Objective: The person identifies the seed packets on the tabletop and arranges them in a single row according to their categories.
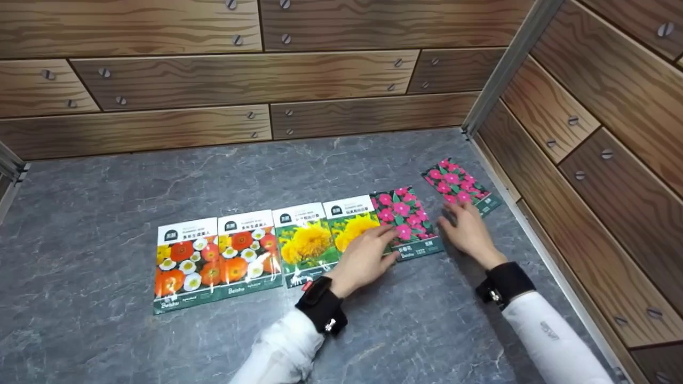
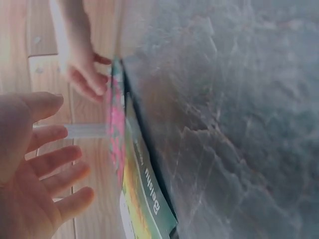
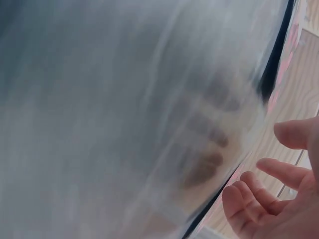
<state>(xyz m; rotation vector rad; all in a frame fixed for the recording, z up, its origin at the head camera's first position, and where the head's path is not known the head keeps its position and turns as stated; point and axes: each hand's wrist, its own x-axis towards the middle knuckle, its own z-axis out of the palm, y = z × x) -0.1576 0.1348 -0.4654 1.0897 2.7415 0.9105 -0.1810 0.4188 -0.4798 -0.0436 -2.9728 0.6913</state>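
A row of flower seed packets lies on the grey surface in the head view. From the left come two packets with orange and white flowers (image 1: 187,266) (image 1: 248,253), two with yellow flowers (image 1: 307,242) (image 1: 349,226), and a pink-flowered packet (image 1: 403,216). Another pink-flowered packet (image 1: 459,181) lies apart and turned, at the far right. My left hand (image 1: 365,261) hovers over the right yellow packet, fingertips near the pink one; the left wrist view shows its fingers loosely spread and holding nothing. My right hand (image 1: 469,234), fingers relaxed, is at the lower edge of the separate packet.
Wood-patterned panels (image 1: 245,80) stand along the back, and another panelled wall (image 1: 560,213) rises close on the right. The marbled grey surface (image 1: 96,224) stretches left of the row and in front of it.
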